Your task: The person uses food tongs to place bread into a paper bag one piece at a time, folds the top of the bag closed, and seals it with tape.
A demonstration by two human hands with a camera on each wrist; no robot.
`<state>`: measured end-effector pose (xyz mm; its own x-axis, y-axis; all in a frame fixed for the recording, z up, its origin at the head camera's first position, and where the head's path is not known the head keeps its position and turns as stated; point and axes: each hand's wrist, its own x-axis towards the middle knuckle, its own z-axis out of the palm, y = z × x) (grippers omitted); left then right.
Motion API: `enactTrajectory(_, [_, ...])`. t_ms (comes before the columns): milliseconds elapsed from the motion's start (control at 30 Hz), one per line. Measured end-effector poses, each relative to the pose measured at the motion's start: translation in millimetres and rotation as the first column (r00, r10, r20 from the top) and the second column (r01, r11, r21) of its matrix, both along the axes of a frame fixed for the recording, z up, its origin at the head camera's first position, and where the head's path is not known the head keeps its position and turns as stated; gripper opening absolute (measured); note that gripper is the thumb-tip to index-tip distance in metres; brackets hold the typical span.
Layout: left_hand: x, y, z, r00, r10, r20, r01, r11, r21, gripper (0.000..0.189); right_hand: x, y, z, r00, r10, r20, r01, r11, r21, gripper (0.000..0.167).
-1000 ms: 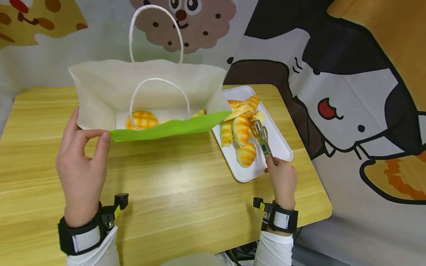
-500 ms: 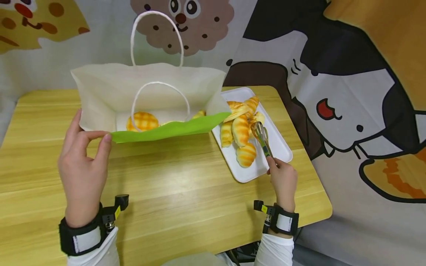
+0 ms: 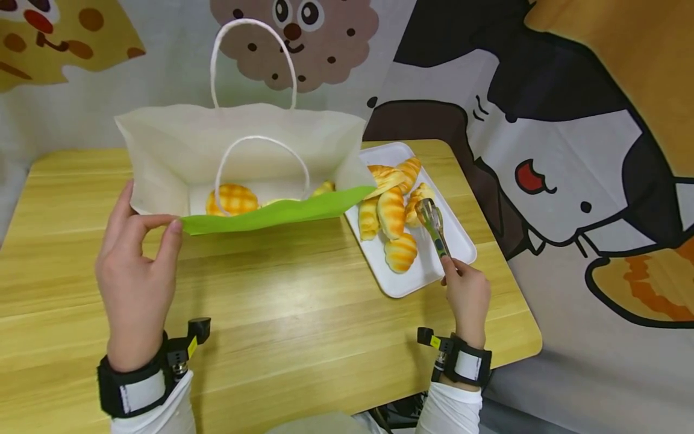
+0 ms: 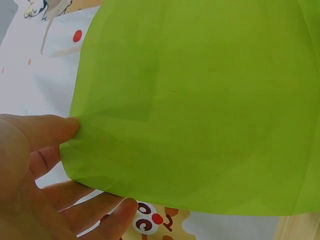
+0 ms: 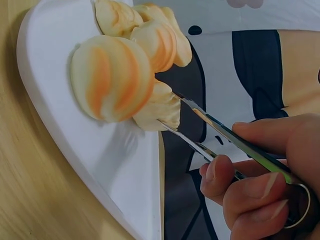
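Observation:
At its left corner, my left hand pinches the rim of a paper bag, green outside and white inside. The thumb lies on the green face in the left wrist view, the other fingers behind the edge. A checkered bun lies in the bag. My right hand holds metal tongs with a green handle part. The tong tips are at a pale, orange-streaked bread on the white tray. In the right wrist view, the tips straddle the side of a pale bread.
Several other toy-like breads lie heaped on the tray, among them a striped roll nearest me. White cord handles stand up from the bag. A wooden table carries everything, with a cartoon-printed cloth behind and to the right.
The right hand and tongs have shifted slightly right and toward me, showing more of the bread at the tips. The left hand keeps its grip on the bag.

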<state>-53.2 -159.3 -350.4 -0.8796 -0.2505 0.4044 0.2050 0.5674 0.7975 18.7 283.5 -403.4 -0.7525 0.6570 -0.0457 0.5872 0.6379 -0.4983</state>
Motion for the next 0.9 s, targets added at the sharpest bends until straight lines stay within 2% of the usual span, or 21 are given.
enactTrajectory(600, [1.2,-1.7,-0.6,1.000,-0.007,0.012,0.007,1.000,0.003,0.020,9.3,6.2,17.0,0.997,-0.052,-0.058,0.053,0.999,0.008,0.047])
enactTrajectory(900, [1.7,-2.5,-0.9,1.000,-0.022,-0.003,0.022,1.000,0.003,0.020,9.7,7.1,20.7,0.993,-0.110,-0.041,0.109,0.994,-0.034,0.050])
